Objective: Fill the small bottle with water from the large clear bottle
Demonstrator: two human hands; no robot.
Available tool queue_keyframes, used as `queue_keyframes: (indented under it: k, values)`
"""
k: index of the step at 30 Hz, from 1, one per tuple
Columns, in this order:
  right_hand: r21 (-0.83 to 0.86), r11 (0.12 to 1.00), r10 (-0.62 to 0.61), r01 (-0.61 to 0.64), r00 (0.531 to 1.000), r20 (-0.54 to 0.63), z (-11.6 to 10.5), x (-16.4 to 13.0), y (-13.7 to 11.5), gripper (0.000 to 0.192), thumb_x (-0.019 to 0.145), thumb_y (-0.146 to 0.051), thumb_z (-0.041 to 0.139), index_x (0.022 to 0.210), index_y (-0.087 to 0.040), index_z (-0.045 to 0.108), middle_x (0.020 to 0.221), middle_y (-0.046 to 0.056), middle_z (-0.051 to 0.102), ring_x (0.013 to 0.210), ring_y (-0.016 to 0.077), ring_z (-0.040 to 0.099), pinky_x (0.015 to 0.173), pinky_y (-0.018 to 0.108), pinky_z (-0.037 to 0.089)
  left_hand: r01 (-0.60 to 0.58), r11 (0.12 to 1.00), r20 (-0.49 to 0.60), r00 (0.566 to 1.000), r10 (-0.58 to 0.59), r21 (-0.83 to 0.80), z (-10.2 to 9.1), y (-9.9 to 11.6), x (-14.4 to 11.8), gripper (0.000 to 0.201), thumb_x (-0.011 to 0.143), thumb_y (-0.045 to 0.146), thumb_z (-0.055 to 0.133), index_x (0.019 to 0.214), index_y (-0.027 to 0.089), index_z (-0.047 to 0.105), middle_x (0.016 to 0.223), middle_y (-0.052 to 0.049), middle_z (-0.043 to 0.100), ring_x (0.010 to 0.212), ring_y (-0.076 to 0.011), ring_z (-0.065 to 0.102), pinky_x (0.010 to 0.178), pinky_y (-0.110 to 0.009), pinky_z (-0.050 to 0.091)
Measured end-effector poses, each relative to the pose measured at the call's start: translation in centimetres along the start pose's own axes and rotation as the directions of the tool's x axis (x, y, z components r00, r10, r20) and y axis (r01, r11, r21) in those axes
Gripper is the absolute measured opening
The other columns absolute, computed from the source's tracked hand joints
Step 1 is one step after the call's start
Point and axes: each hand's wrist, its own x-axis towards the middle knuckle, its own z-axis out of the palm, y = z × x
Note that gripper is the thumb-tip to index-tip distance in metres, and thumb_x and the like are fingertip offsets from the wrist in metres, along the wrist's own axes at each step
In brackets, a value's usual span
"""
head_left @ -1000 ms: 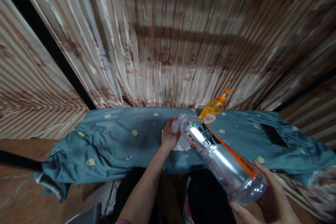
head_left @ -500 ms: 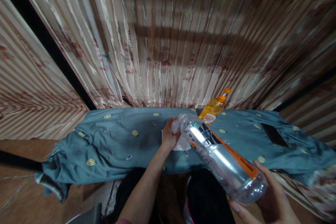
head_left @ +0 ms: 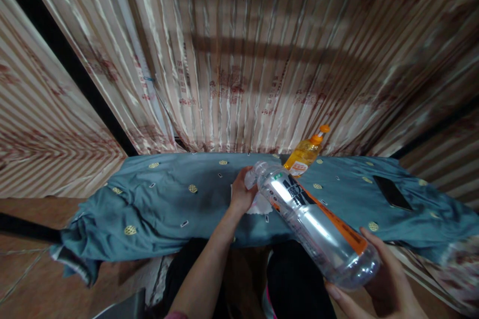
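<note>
The right hand (head_left: 381, 279) cupped the base of a clear plastic bottle (head_left: 310, 224), held tilted above the table's near edge, while the left hand (head_left: 241, 194) closed around its white cap (head_left: 251, 178) — the neck pointing away from the person. Beneath lay a white cloth (head_left: 260, 205) on the teal-covered table (head_left: 168, 209). An orange bottle (head_left: 305, 153) stood behind, a dark phone (head_left: 391, 192) well right — striped curtains (head_left: 243, 60) beyond.

Clear bottle (head_left: 314, 227): transparent, orange stripe, black lettering, small green mark near neck. Cloth (head_left: 168, 209) under fingers (head_left: 239, 182): teal-blue, scattered gold round motifs. Beyond fingers: yellow-orange bottle (head_left: 305, 154), orange cap. Curtain (head_left: 239, 60): cream-brown stripes, faded red print. Black phone (head_left: 392, 192).
</note>
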Motion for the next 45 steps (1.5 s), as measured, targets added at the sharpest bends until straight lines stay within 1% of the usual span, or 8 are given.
queue_keyframes:
  k: [5,10,18,22,28,33,37,45]
  values:
    - [0.018,0.999,0.03,-0.03,1.0,0.002,0.2,0.0,-0.1,0.095,0.071,-0.039,0.083,0.153,-0.03,0.037,0.151,0.011,0.05,0.106,0.0273,0.072,0.082,0.029,0.061,0.014,0.999,0.004,1.0,-0.013,-0.039,-0.2,0.4,0.0,0.044,0.071,0.013,0.072,0.114,0.019,0.063,0.116,-0.008,0.072,0.107,-0.0247,0.068,0.1,-0.039,0.051]
    - [0.066,0.989,0.137,-0.135,0.991,-0.015,0.5,0.0,-0.6,0.095,0.07,-0.043,0.083,0.152,-0.027,0.039,0.145,0.012,0.056,0.11,0.0289,0.07,0.086,0.031,0.06,0.021,0.998,-0.001,1.0,-0.021,-0.06,-0.4,0.1,-0.1,0.044,0.072,0.016,0.072,0.115,0.018,0.063,0.116,-0.008,0.072,0.109,-0.0248,0.067,0.1,-0.039,0.05]
    - [0.079,0.988,0.132,-0.135,0.991,0.033,0.4,0.3,-0.1,0.098,0.067,-0.041,0.085,0.152,-0.025,0.038,0.144,0.013,0.057,0.113,0.0295,0.069,0.088,0.033,0.059,0.038,0.994,-0.051,0.998,-0.044,-0.104,-0.1,-0.4,-0.1,0.047,0.067,0.013,0.075,0.112,0.019,0.064,0.113,-0.007,0.073,0.105,-0.0229,0.067,0.099,-0.036,0.051]
    - [0.133,0.973,0.182,-0.187,0.982,0.048,0.7,0.6,-1.2,0.099,0.066,-0.041,0.085,0.151,-0.026,0.038,0.145,0.013,0.055,0.111,0.029,0.069,0.091,0.035,0.058,0.029,0.994,-0.058,0.998,-0.035,-0.109,0.0,-0.2,0.0,0.044,0.067,0.012,0.073,0.11,0.019,0.064,0.107,-0.005,0.073,0.098,-0.0213,0.068,0.095,-0.034,0.052]
    - [0.233,0.934,0.277,-0.27,0.961,0.0,1.2,1.0,-3.0,0.097,0.064,-0.049,0.084,0.149,-0.024,0.042,0.144,0.013,0.056,0.107,0.0294,0.071,0.093,0.039,0.057,-0.005,0.996,-0.049,0.999,0.001,-0.085,-0.2,0.4,0.0,0.042,0.067,0.01,0.07,0.108,0.019,0.064,0.102,-0.003,0.073,0.092,-0.0195,0.068,0.09,-0.034,0.053]
    - [0.257,0.924,0.267,-0.283,0.959,0.095,0.8,0.9,-1.3,0.107,0.061,-0.041,0.088,0.153,-0.023,0.035,0.139,0.016,0.061,0.107,0.0305,0.071,0.09,0.038,0.058,0.019,0.998,-0.055,0.998,-0.023,-0.063,-0.2,0.6,0.0,0.041,0.067,0.01,0.071,0.107,0.019,0.064,0.104,-0.003,0.073,0.097,-0.0206,0.068,0.093,-0.035,0.053]
    - [0.237,0.938,0.244,-0.255,0.967,0.075,0.9,0.7,-0.7,0.105,0.063,-0.042,0.087,0.153,-0.024,0.036,0.14,0.016,0.059,0.107,0.0298,0.071,0.09,0.037,0.057,0.028,0.998,-0.061,0.998,-0.031,-0.05,-0.3,0.6,0.1,0.042,0.067,0.009,0.071,0.106,0.019,0.064,0.107,-0.004,0.073,0.101,-0.0217,0.067,0.097,-0.036,0.051]
    - [0.182,0.955,0.232,-0.235,0.972,0.039,1.1,0.6,-0.3,0.102,0.064,-0.046,0.086,0.152,-0.024,0.039,0.14,0.015,0.06,0.107,0.0303,0.071,0.091,0.036,0.056,0.03,0.992,-0.058,0.998,-0.037,-0.121,-0.1,0.1,0.0,0.043,0.066,0.008,0.071,0.107,0.018,0.062,0.109,-0.006,0.072,0.102,-0.0223,0.067,0.099,-0.038,0.051]
